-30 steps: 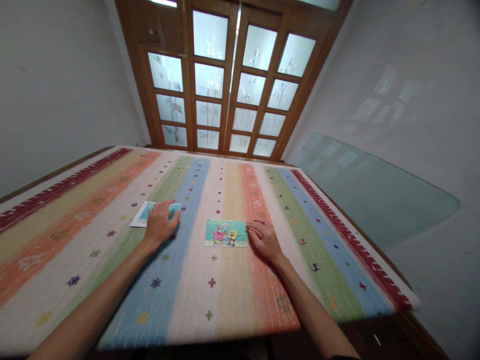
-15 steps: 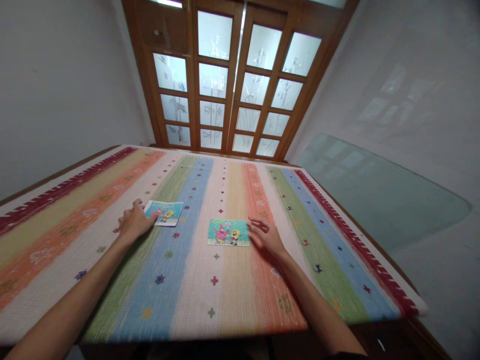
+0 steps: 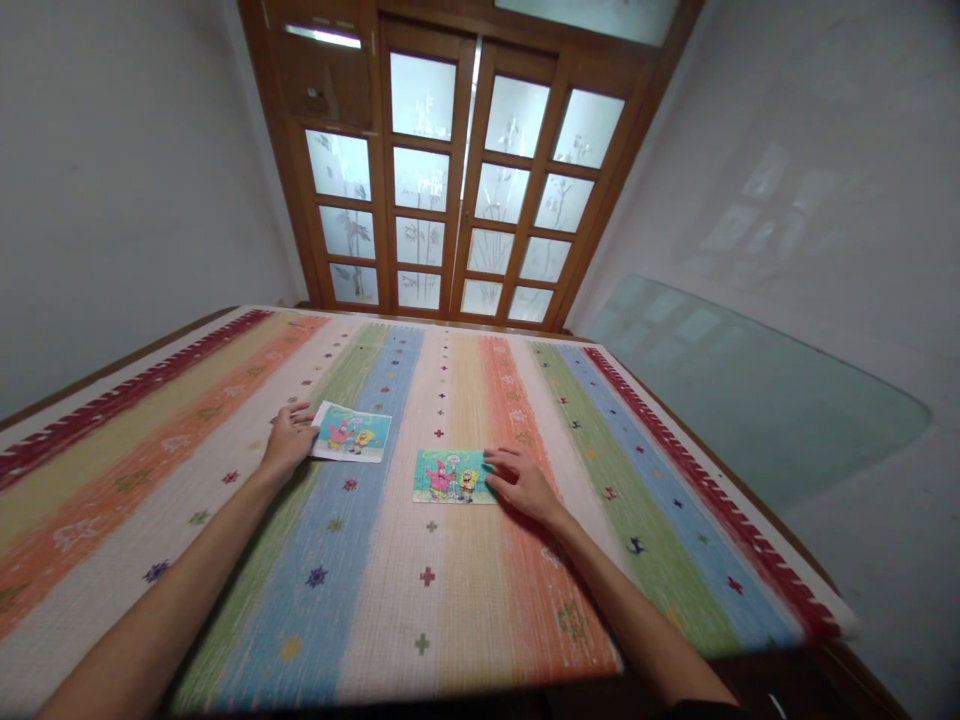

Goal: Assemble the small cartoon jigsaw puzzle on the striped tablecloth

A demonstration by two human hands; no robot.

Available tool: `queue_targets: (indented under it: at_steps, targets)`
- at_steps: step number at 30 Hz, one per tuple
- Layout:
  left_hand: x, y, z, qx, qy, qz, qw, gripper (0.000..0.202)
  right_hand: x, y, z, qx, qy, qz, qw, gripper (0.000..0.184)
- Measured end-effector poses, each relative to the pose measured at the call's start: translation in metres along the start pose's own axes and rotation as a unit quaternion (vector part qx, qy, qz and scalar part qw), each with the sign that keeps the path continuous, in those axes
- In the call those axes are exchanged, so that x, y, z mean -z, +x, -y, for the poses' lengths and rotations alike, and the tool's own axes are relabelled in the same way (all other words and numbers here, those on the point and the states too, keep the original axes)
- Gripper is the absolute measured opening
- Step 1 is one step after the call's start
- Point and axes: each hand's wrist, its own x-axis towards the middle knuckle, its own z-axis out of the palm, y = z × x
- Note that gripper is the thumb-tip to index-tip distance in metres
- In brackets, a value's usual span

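A small cartoon jigsaw puzzle (image 3: 452, 477) lies flat near the middle of the striped cloth. My right hand (image 3: 520, 481) rests at its right edge, fingers stretched out and touching it. To the left lies a picture card (image 3: 352, 432) with the same cartoon figures. My left hand (image 3: 286, 440) is at the card's left edge, fingers curled against it and the thumb toward the card.
The table (image 3: 675, 520) is covered by a multicoloured striped cloth with small star and cross marks. Wooden glass-paned doors (image 3: 450, 170) stand beyond the far edge. A sheet of glass (image 3: 750, 390) leans against the right wall. The table's right edge drops off near the wall.
My left hand slid off the top of the card to its left edge, uncovering the picture. The right hand shifted slightly left onto the puzzle's right edge.
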Motion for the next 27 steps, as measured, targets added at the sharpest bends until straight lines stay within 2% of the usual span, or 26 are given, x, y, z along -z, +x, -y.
queue_targets:
  at_steps: [5, 13, 17, 22, 27]
  targets:
    - [-0.011, -0.003, -0.009, -0.022, -0.051, 0.002, 0.998, 0.043, 0.001, -0.002, -0.001, 0.019, -0.073, 0.040, 0.996, 0.025]
    - [-0.047, -0.014, -0.018, -0.034, -0.117, 0.041, 0.992, 0.035, 0.004, -0.006, -0.004, 0.061, -0.085, 0.043, 0.994, 0.015]
    - [-0.070, -0.022, -0.019, -0.051, -0.147, 0.058, 0.986, 0.035, 0.006, -0.005, -0.005, 0.039, -0.027, 0.030, 0.998, 0.019]
    - [-0.104, -0.033, -0.018, -0.072, -0.172, 0.089, 0.978, 0.032, 0.007, 0.005, -0.003, 0.007, 0.068, -0.039, 0.997, 0.032]
    - [-0.134, -0.044, -0.018, -0.092, -0.187, 0.109, 0.972, 0.027, -0.004, 0.027, 0.000, -0.043, 0.160, -0.045, 0.985, 0.040]
